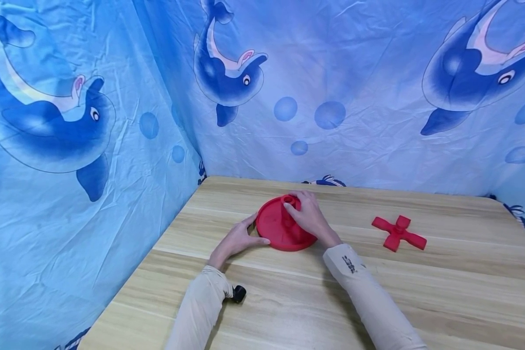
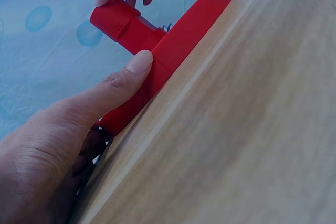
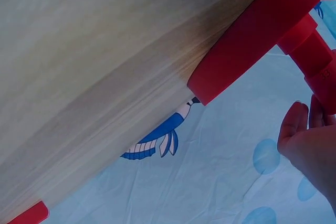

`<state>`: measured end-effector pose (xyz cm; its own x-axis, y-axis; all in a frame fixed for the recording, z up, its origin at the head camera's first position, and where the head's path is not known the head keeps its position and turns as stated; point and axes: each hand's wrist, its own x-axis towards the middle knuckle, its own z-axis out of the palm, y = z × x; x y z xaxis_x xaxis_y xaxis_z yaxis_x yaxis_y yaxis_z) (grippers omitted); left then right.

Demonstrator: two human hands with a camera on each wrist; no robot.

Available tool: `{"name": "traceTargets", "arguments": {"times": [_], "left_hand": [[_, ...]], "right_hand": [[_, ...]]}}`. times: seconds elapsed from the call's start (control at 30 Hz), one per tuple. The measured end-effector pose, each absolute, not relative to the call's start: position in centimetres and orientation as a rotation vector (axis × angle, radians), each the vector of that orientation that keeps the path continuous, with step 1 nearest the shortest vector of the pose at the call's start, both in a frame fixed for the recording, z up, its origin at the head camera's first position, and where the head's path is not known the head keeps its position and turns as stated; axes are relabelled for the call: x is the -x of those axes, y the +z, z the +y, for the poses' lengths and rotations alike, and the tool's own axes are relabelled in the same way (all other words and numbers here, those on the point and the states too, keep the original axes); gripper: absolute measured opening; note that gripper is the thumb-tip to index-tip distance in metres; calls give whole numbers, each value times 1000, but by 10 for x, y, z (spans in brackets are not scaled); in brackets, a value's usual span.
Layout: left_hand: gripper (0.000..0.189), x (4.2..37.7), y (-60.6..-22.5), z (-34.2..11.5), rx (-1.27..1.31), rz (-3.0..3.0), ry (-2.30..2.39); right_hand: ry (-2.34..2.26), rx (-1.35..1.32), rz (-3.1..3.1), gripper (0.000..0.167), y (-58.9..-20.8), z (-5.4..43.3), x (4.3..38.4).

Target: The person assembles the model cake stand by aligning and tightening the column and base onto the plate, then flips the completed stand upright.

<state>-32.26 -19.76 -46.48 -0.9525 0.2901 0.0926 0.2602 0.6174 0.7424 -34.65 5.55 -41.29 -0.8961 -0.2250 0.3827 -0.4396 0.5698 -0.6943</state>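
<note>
A red round base [image 1: 271,224] with a raised rim lies flat on the table. From its middle rises a red stepped post [image 2: 119,25], hollow at the top and marked with small raised characters. My left hand [image 1: 237,241] holds the base by its near left side, thumb on the rim and fingers spread round the edge. At the post's upper end, my right hand [image 1: 309,215] grips with thumb and fingers; part of the post is hidden behind it. A red four-armed cross piece [image 1: 399,233] rests on the table to the right, apart from both hands.
The wood-grain table [image 1: 459,287] extends to both sides and toward me. Blue cloth walls [image 1: 358,160] printed with dolphins and bubbles stand behind and at the left. A small black device [image 1: 238,293] sits at my left wrist.
</note>
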Motion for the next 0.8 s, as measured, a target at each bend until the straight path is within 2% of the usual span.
{"name": "traceTargets", "arguments": {"times": [0.53, 0.8], "left_hand": [[103, 323, -468, -193, -486, 2793, 1313], [103, 325, -469, -196, -486, 2780, 1316]], "right_hand": [[1171, -536, -2544, 48, -416, 55, 347], [1287, -503, -2519, 49, -416, 55, 344]]}}
